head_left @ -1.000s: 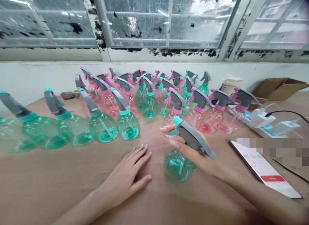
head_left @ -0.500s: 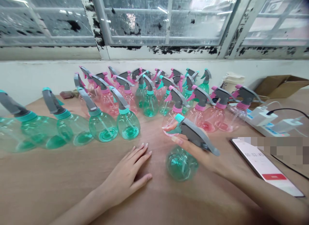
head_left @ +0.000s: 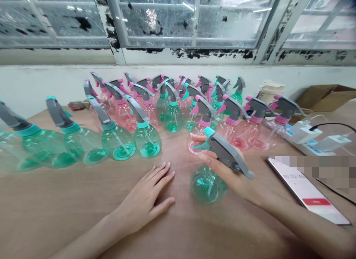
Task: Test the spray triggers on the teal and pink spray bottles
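My right hand (head_left: 228, 173) is wrapped round the neck of a green spray bottle (head_left: 208, 188) with a grey and turquoise trigger head. Its nozzle points away from me, and a finger lies by the turquoise trigger. Flat on the wooden table (head_left: 83, 203), my left hand (head_left: 150, 196) rests with fingers stretched out and nothing in it. Ahead of it stands a green spray bottle (head_left: 148, 144), the nearest of a row reaching left. Just beyond the held bottle is a pink spray bottle (head_left: 205, 122), partly hidden by my right hand.
Several pink and green spray bottles (head_left: 172, 116) crowd the back by the wall. On the right lie a phone (head_left: 306, 192) showing a timer and a power strip (head_left: 308, 146) with chargers and cables. Behind are a white cup (head_left: 269, 90) and an open cardboard box (head_left: 325, 95).
The view has shifted slightly. My right hand still grips the green spray bottle in nearly the same place, and my left hand stays flat on the table.
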A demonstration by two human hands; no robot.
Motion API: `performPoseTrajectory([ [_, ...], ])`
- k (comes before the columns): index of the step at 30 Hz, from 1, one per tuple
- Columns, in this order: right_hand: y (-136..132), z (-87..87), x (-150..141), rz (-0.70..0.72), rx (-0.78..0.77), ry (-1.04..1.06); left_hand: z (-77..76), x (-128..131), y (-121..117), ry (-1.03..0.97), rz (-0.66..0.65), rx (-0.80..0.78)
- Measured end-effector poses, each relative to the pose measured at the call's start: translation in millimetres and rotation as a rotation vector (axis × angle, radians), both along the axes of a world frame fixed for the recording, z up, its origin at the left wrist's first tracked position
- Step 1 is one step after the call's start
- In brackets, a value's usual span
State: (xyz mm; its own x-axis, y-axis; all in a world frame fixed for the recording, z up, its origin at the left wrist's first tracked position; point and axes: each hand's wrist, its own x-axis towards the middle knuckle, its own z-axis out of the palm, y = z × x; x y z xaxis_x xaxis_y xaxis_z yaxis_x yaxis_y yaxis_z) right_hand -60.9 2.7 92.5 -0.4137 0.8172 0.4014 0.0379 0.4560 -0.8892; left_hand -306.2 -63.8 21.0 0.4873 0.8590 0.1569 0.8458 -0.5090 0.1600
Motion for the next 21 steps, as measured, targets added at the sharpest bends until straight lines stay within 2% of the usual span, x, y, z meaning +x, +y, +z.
performPoseTrajectory([
  [5, 0.6, -0.2, 2.3, 0.0, 0.032, -0.039, -1.7, -0.2, 0.4, -0.005, -0.003, -0.002],
  [11, 1.2, 6.7, 6.6, -0.101, 0.163, -0.168, -2.1, -0.4, 0.2, -0.01, -0.004, -0.002],
  [14, -1.0, 11.5, 6.4, -0.113, 0.151, -0.169, -1.4, -0.3, -0.1, 0.004, -0.003, -0.008],
  [21, -5.2, 16.5, 0.4, -0.034, 0.064, -0.101, -2.3, -0.7, 0.5, -0.025, -0.007, 0.007],
])
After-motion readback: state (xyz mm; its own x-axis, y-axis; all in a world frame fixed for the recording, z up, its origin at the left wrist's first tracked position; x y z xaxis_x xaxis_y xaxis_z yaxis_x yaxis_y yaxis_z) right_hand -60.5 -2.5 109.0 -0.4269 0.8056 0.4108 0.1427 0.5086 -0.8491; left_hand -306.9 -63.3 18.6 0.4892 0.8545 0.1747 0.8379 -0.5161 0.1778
